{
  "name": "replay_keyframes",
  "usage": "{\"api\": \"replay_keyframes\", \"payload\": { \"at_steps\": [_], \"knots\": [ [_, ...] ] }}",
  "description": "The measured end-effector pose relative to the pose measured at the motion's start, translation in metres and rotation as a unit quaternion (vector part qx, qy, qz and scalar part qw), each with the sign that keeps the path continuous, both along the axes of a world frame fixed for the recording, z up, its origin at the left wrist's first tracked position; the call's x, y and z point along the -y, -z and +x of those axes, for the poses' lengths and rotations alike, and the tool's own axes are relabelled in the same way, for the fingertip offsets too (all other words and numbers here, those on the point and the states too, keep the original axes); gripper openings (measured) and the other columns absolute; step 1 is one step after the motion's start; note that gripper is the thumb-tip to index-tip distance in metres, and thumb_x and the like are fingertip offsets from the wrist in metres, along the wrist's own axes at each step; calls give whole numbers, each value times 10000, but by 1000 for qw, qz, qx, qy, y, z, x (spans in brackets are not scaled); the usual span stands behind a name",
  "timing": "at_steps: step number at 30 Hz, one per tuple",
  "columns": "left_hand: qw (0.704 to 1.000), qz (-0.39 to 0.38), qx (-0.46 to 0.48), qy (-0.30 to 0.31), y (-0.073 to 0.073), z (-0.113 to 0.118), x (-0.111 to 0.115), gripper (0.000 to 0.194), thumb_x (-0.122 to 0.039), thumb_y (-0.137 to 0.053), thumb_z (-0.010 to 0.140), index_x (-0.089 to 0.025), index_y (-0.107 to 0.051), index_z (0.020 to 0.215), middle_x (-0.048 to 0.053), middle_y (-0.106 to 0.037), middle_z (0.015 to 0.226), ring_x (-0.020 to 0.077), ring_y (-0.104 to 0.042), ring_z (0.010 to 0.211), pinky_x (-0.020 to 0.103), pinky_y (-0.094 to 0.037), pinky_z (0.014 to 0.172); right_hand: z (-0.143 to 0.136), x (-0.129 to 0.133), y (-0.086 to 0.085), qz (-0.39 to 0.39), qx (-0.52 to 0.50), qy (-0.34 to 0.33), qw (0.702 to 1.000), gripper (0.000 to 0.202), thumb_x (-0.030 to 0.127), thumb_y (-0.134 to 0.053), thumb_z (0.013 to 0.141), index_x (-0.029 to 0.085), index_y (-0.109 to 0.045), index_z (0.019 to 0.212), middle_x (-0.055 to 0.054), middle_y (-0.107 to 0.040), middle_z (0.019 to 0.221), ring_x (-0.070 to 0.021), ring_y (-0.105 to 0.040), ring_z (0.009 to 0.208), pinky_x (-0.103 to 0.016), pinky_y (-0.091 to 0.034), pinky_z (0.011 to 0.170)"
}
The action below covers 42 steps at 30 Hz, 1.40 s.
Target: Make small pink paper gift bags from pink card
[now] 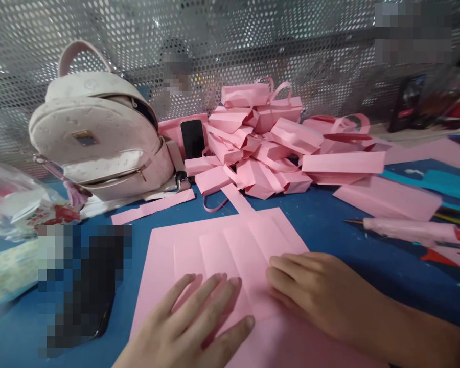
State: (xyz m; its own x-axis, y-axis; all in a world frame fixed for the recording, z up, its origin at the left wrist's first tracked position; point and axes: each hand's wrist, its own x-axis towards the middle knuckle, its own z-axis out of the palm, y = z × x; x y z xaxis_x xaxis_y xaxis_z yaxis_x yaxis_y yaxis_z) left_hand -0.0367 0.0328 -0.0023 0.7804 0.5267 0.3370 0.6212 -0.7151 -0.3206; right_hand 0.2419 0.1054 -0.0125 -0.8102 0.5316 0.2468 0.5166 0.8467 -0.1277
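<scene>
A creased pink paper with several upright fold lines lies over a larger flat pink sheet in front of me. My left hand rests on the creased paper, its fingers spread and stretched out. At the paper's right side, my right hand has its fingers curled together against the surface; its thumb is hidden. A narrow pink strip touches the far edge of the paper. Behind it rises a heap of folded pink paper bags, some with looped handles.
A white backpack stands at the back left, near an upright phone. Left lies a dark, partly blurred object beside a tissue pack. A pink-handled pointed tool lies right. Perforated metal closes off the back.
</scene>
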Motion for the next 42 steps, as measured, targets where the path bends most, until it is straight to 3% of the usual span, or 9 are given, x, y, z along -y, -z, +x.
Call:
{"api": "replay_keyframes", "payload": {
  "at_steps": [6, 11, 18, 22, 25, 29, 32, 36, 42],
  "knots": [
    [999, -6, 46, 4, 9, -1, -3, 415, -368, -311, 1095, -359, -521, 1452, 47, -586, 1450, 254, -471, 1386, 456, -294, 1146, 1, -1, 0, 4, 9, -3, 1000, 296, 261, -298, 1079, 253, -479, 845, 28, -598, 759, -184, -529, 608, -340, -250, 570],
    [999, -34, 30, 12, 7, -3, 0, 404, -263, -378, 1075, -319, -538, 1441, 55, -541, 1496, 257, -449, 1409, 447, -266, 1166, 0, -1, -4, 13, 8, -2, 1000, 314, 238, -291, 1075, 245, -481, 824, 33, -574, 729, -169, -513, 592, -331, -252, 565],
    [994, -82, -33, -67, -15, -19, 41, 469, -189, -221, 1090, -219, -524, 1447, 46, -443, 1574, 246, -375, 1459, 411, -205, 1205, 0, 2, -6, 29, 19, 8, 999, 322, 259, -350, 1060, 232, -493, 773, 27, -589, 727, -160, -542, 618, -329, -271, 581],
    [993, -82, -27, -85, -20, -27, 59, 484, -84, -274, 1034, -175, -503, 1450, 59, -490, 1538, 238, -421, 1420, 372, -327, 1159, -1, 1, -5, 63, 9, -9, 998, 356, 250, -320, 1069, 223, -527, 780, 16, -607, 728, -152, -548, 620, -321, -271, 576],
    [973, -190, 89, -94, -23, -25, 54, 421, -90, -328, 994, -175, -557, 1338, 93, -613, 1370, 224, -543, 1263, 349, -461, 1058, -1, -2, -6, 78, 10, -17, 997, 407, 254, -280, 1083, 222, -535, 767, 16, -608, 711, -147, -547, 591, -322, -263, 553],
    [903, -343, 210, -151, -24, -15, 31, 188, -288, -400, 1055, -216, -561, 1121, 78, -631, 1116, 226, -583, 1011, 366, -505, 887, -1, -4, -12, 91, 13, -28, 995, 440, 274, -269, 1094, 216, -547, 758, 15, -610, 701, -145, -545, 587, -318, -275, 548],
    [912, -344, 180, -131, -20, -10, 15, 205, -331, -429, 1049, -202, -557, 954, 53, -594, 952, 224, -531, 848, 366, -438, 752, -5, 2, -18, 144, 8, -45, 989, 415, 244, -310, 1082, 207, -561, 754, 2, -606, 699, -162, -527, 616, -325, -283, 579],
    [927, -329, 159, -84, -18, -7, 7, 230, -226, -386, 1046, -198, -583, 930, 29, -596, 890, 197, -512, 777, 345, -358, 701, -21, 17, -25, 191, 22, -73, 979, 304, 236, -442, 1041, 193, -586, 777, -11, -607, 712, -181, -507, 648, -337, -288, 621],
    [945, -274, 163, -76, -19, -7, 6, 293, -163, -353, 1042, -180, -593, 875, 13, -608, 786, 181, -525, 711, 329, -351, 662, -49, 19, -24, 80, 64, -72, 992, 220, 226, -530, 1000, 188, -611, 799, 0, -641, 730, -170, -529, 647, -326, -261, 596]
  ]
}}
